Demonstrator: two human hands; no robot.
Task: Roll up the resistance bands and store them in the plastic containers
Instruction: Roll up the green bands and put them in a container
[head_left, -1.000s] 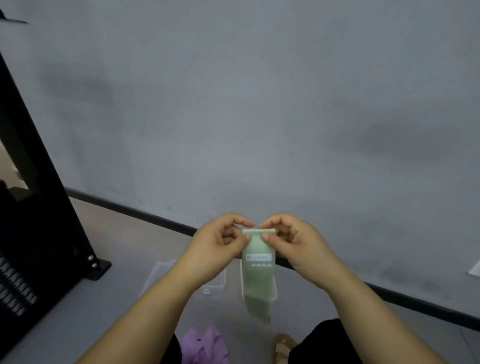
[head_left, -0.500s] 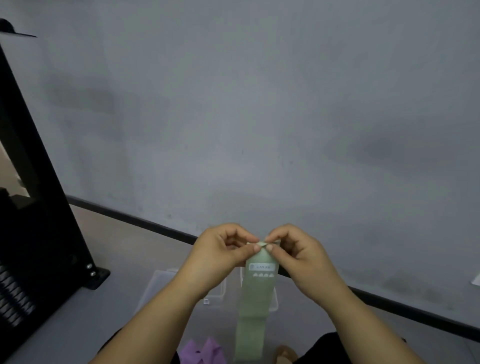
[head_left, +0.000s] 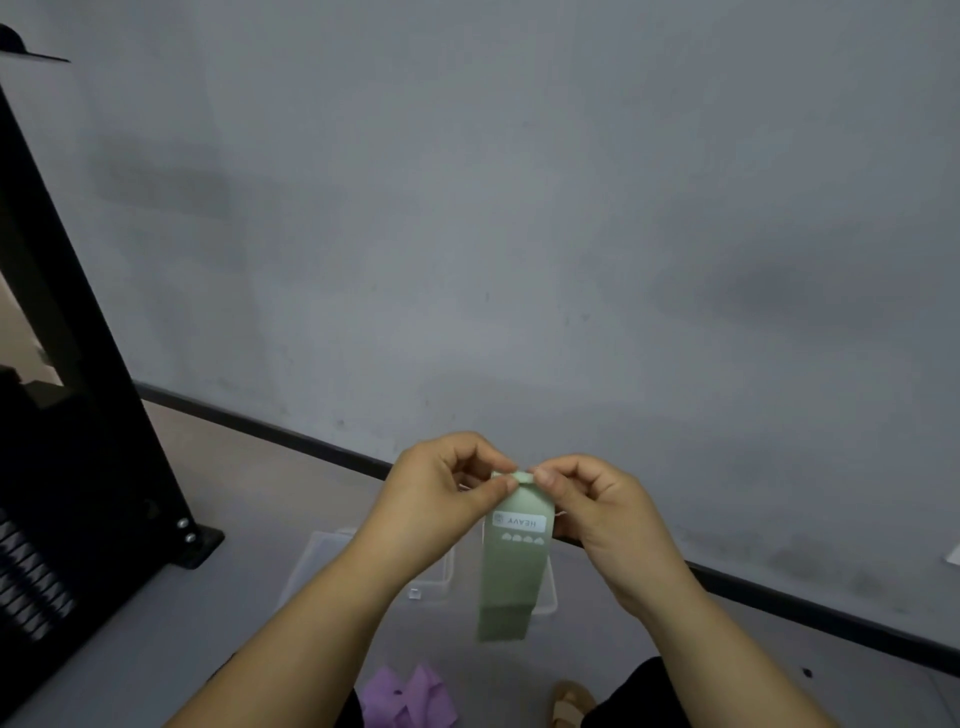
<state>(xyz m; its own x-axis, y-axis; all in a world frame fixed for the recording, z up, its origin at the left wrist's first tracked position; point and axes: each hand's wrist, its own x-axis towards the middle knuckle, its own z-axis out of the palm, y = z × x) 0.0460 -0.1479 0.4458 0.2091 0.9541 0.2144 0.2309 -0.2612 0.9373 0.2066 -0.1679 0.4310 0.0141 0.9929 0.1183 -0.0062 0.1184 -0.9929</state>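
Clear plastic containers (head_left: 322, 566) on the floor, lower centre; contents not discernible. Green resistance band (head_left: 511, 577) held in air in front of them. Its rolled top edge is pinched between thumb and forefinger of left hand (head_left: 436, 499) and right hand (head_left: 597, 514), other fingers curled. Flat matte strip hangs down, "HEAVY" label inverted. Crumpled purple band (head_left: 405, 696) at bottom edge.

bare indoor room | grey wall (head_left: 519, 208) | black skirting (head_left: 260, 423) | metal rack (head_left: 78, 415)
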